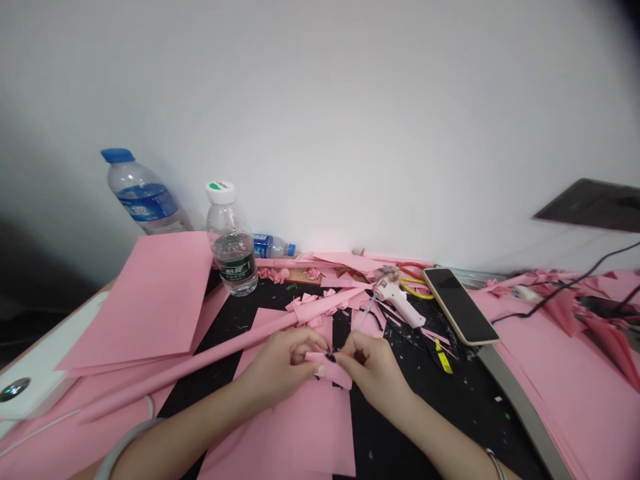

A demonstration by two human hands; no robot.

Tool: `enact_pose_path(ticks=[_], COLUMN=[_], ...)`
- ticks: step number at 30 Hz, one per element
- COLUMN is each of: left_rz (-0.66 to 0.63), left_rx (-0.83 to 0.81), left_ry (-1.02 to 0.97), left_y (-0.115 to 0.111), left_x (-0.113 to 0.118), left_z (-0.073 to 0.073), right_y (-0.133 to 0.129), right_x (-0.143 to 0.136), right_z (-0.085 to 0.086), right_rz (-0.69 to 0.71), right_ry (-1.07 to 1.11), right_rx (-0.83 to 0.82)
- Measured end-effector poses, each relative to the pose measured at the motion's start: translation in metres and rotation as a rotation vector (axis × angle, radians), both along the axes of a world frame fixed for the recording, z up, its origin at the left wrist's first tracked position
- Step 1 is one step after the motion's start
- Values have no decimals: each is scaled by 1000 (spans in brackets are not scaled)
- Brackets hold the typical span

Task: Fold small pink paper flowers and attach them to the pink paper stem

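Between my two hands is a small pink paper strip (327, 372), held over the black table. My left hand (285, 360) pinches its left end between thumb and fingers. My right hand (373, 370) pinches its upper right part, thumb against the fingertips. Under the hands lie larger pink paper sheets (280, 440). Just beyond them a long rolled pink paper tube (215, 357) runs diagonally, with several small folded pink paper pieces (313, 303) beside it. A white glue gun (400, 300) lies past my right hand.
A phone (461, 305) lies to the right, near stacked pink sheets (560, 400). An upright water bottle (233, 247) and a larger blue-capped bottle (143, 193) stand at the back left; a small bottle (273, 247) lies by the wall. More pink sheets (150, 293) and a white device (45, 380) are left.
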State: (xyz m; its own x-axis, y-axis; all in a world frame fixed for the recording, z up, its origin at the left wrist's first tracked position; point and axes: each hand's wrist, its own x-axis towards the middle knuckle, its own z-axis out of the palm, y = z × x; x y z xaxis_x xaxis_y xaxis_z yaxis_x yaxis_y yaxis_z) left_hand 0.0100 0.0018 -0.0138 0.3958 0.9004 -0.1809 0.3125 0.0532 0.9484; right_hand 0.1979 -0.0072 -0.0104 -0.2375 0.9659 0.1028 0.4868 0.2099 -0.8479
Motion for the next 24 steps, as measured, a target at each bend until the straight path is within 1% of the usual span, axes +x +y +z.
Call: enact_pose_path(ticks=[3, 6, 9, 11, 15, 18, 21, 24], left_rz=[51, 71, 89, 107, 130, 110, 98, 51], left_rx=[-100, -174, -229, -246, -195, -174, -114, 27], left_ry=[-84, -160, -241, -299, -360, -335, -249, -84], left_y=[1, 2, 3, 4, 6, 6, 5, 3], left_x=[1, 2, 3, 2, 1, 2, 1, 0], left_z=[5, 9, 11, 11, 8, 5, 5, 10], right_y=[2, 3, 2, 0, -2, -3, -2, -3], right_x=[2, 4, 6, 5, 0, -3, -3, -2], right_z=[0, -1, -2, -2, -4, -5, -5, -6], right_rz=[21, -20, -78, -83, -1, 34, 37, 37], right_ry=[-9, 10, 7, 56, 261, 303, 275, 248], right_rx=[12, -29, 18, 21, -136, -212, -220, -201])
